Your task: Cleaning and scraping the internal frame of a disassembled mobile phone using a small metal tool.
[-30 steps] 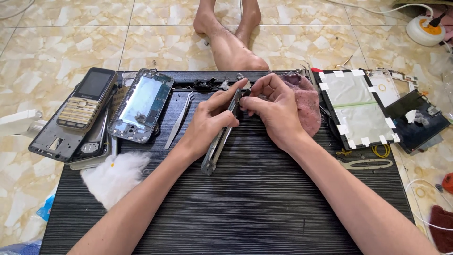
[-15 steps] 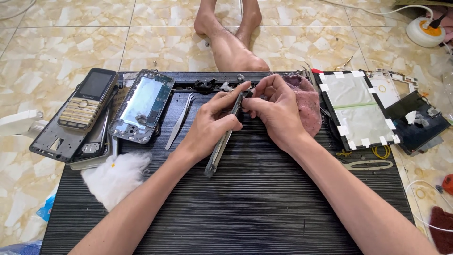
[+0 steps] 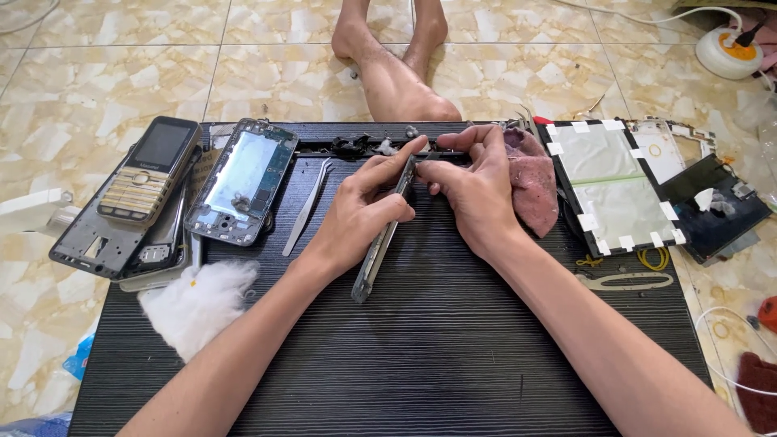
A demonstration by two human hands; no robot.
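My left hand grips a thin phone frame held on edge, its lower end pointing toward me over the black ribbed mat. My right hand pinches the frame's upper end with its fingertips, right next to my left thumb. A dusty pink cloth lies just right of my right hand. Metal tweezers rest left of my left hand.
An opened phone body, a keypad phone on other phone parts and a white cotton wad lie at the left. A taped tablet panel and dark parts lie at the right. Bare feet rest on the tiled floor beyond the mat.
The frame has tilted slightly more upright between my hands. My right fingers have shifted along its upper end. Nothing else has moved.
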